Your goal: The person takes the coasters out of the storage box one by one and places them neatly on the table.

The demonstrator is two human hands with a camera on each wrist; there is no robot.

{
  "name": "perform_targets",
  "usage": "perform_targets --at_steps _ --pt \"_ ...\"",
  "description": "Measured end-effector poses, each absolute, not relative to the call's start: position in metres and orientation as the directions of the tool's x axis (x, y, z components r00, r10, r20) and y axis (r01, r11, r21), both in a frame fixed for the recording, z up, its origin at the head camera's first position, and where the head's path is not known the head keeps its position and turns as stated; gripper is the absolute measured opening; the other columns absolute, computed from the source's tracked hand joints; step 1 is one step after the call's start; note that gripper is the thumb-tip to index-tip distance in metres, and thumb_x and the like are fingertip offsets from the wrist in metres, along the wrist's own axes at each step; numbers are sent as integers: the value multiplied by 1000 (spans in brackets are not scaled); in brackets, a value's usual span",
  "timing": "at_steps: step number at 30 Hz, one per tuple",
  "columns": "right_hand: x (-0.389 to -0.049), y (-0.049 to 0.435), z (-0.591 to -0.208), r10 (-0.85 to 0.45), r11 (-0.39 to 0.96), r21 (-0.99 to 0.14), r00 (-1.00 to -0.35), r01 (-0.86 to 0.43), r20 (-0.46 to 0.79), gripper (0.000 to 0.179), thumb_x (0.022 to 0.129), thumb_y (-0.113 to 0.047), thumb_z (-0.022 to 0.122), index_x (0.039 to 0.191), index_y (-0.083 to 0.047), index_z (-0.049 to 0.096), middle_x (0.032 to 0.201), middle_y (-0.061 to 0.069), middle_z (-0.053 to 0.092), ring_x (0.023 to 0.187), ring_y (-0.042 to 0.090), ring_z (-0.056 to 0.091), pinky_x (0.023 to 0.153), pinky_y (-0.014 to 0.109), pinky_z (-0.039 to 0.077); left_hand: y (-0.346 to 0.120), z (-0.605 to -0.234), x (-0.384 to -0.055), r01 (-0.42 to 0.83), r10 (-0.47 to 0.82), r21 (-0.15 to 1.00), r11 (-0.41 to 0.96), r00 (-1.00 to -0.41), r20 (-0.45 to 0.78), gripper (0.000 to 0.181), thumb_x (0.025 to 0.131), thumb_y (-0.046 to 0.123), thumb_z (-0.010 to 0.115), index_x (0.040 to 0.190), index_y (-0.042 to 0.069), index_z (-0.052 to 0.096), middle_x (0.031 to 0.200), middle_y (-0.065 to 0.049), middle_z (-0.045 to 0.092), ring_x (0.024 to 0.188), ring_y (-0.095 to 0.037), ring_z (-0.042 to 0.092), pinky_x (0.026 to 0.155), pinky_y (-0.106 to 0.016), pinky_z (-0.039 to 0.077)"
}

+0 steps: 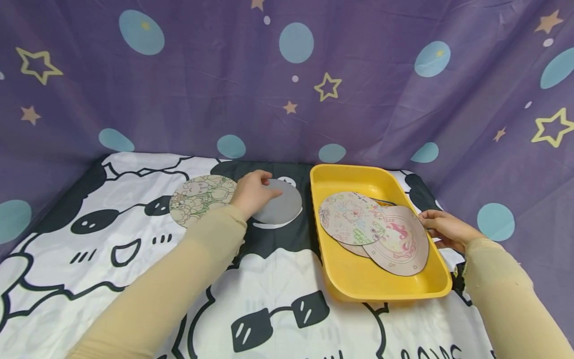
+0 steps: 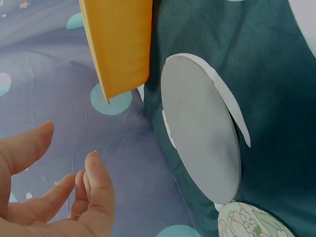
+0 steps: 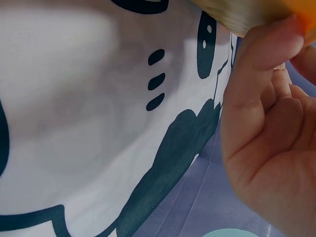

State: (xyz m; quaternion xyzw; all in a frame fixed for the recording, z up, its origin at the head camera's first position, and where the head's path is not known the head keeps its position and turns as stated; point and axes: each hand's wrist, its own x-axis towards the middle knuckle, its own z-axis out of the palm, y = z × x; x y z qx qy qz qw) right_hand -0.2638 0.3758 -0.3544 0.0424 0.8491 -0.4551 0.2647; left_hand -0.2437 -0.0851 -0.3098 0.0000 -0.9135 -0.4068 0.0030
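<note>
Beside the yellow tray (image 1: 385, 287), a gray disc (image 1: 282, 207) lay on the cloth (image 1: 293, 239)

The left hand (image 1: 255, 193) hung nearby, fingers parted and empty; the right hand (image 1: 450, 232) pinched the tray's rim. It seemed a reach or release; lifting the disc would need an edge pinch.

**One side loose, other side pinching**

So the left arm (image 1: 179, 284), in a beige sleeve, runs from the bottom left up to the middle of the frame. The left hand (image 1: 254, 193) is pretty relaxed: fingers (image 2: 101, 185) loosely bent, thumb (image 2: 29, 148) well apart from them, nothing held. The right arm (image 1: 506, 289), same beige, comes up from the lower right. That right hand (image 1: 450, 230) has its thumb and finger pinching at the upper right of its wrist view, other fingers curled in.
</note>
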Motion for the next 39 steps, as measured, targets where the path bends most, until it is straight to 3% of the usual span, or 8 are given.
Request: perform_targets --at_steps 19,39 --pt "-263 375 -354 -162 587 -746 -857 315 -489 26 105 -25 45 120 -5 44 95 -2 56 79 11 57 68 26 57 -50 -302 -244 -37 30 819 572 -997 -66 54 91 28 72 138 8 55 132 -12 59 120 -29 56 104 -43 48" --pt "-264 376 -355 -164 593 -744 -858 309 -487 29 105 -27 45 121 -4 43 97 -2 56 81 12 58 69 27 58 -9 -295 -245 -25 47 883 468 -997 -53 55 91 27 73 140 9 54 134 -11 58 118 -26 58 100 -36 53"
